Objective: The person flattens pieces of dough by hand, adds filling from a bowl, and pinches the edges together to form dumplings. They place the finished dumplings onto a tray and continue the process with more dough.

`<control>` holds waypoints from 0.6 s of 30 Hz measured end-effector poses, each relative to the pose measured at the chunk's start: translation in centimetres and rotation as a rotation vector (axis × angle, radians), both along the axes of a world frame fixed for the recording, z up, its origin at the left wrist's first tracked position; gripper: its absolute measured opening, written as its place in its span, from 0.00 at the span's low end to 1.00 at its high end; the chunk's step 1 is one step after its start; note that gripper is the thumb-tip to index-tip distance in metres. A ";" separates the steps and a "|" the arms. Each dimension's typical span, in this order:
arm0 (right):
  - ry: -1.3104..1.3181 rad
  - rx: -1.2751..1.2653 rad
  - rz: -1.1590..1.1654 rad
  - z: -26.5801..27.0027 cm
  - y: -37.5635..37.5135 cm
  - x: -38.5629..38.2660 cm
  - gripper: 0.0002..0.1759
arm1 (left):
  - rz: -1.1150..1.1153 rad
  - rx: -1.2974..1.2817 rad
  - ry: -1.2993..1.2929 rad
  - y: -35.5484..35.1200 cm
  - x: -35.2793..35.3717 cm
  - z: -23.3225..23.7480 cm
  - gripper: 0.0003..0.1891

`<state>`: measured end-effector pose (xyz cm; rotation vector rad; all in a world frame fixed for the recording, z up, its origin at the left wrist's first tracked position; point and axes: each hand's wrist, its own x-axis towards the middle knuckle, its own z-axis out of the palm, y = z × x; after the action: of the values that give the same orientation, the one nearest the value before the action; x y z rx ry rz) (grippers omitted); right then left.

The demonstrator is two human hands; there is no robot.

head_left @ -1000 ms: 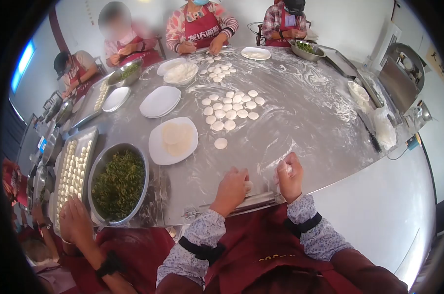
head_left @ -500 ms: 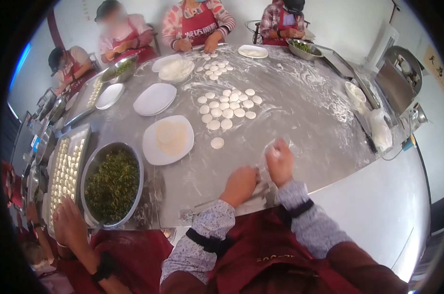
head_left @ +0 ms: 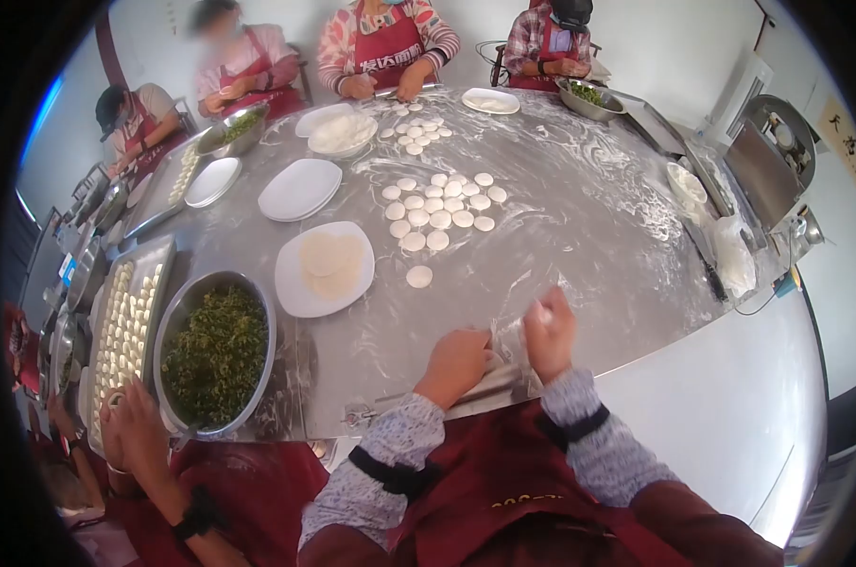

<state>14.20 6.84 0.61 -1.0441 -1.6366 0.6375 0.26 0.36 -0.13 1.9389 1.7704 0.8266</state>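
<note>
My left hand (head_left: 453,366) is closed in a fist at the near table edge, its fingers curled inward. Just to its right, my right hand (head_left: 550,335) is closed too, thumb side up. Whatever lies inside or between the two hands is blurred and mostly covered. A grey strip (head_left: 492,382) runs along the table edge under my wrists. Ahead of my hands lies one flat dough disc (head_left: 419,277), and past it a cluster of floured dough discs (head_left: 439,218). Left of them, a white square plate (head_left: 360,242) holds thin round dough wrappers (head_left: 324,267).
A metal bowl (head_left: 271,354) of chopped green filling and a tray (head_left: 167,260) of small dumplings stand at left. A co-worker's hands (head_left: 139,430) are beside them. Stacked plates (head_left: 300,189) lie farther back; several co-workers sit around the floured table (head_left: 579,208).
My right hand has shifted slightly right and toward me. My left hand has moved a little left and down. At left, the co-worker's hands have come together around a small piece.
</note>
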 end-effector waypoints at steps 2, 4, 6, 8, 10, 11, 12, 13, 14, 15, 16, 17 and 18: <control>0.173 -0.087 0.056 -0.9 -1.6 1.6 0.08 | 0.002 -0.077 -0.026 -0.9 -0.4 0.7 0.06; 0.096 -0.055 0.016 -0.6 -0.8 0.6 0.08 | 0.012 -0.120 -0.029 -1.2 0.2 0.9 0.06; -0.060 0.041 -0.057 1.2 1.2 -1.8 0.06 | 0.038 -0.122 -0.024 -0.5 0.9 1.1 0.06; -0.060 0.046 -0.069 1.5 2.1 -3.2 0.06 | 0.174 -0.046 0.055 0.8 1.5 0.4 0.07; -0.064 0.044 -0.076 1.4 2.1 -3.1 0.06 | 0.129 0.025 0.061 0.8 1.1 -0.4 0.07; -0.051 -0.032 -0.047 1.0 1.4 -1.8 0.06 | 0.076 0.086 0.068 0.6 0.9 -0.9 0.07; -0.037 -0.111 -0.020 0.4 0.6 -0.6 0.06 | 0.082 0.088 0.067 0.3 0.4 -0.8 0.07; -0.039 -0.113 -0.017 -0.1 -0.2 0.4 0.06 | 0.051 0.045 0.030 -0.3 -0.1 -0.4 0.07; 0.061 -0.147 0.024 -0.5 -1.1 1.3 0.06 | 0.017 0.001 -0.006 -0.7 -0.5 -0.1 0.07; 0.161 -0.186 0.059 -0.7 -1.8 1.8 0.06 | 0.015 -0.009 -0.006 -0.8 -0.5 0.1 0.07; 0.034 -0.099 -0.023 -0.3 -1.5 1.4 0.06 | 0.010 -0.044 -0.062 -1.1 -0.2 0.3 0.06; 0.033 -0.112 -0.036 0.1 -0.8 0.5 0.06 | 0.004 -0.073 -0.114 -1.2 0.0 0.4 0.06; -0.024 -0.035 -0.057 0.6 0.5 -0.8 0.06 | 0.022 -0.043 -0.056 -0.8 0.6 0.4 0.06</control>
<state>13.37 7.34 1.25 -1.1242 -1.6153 0.6197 0.82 -0.43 0.26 1.8541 1.7656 0.8359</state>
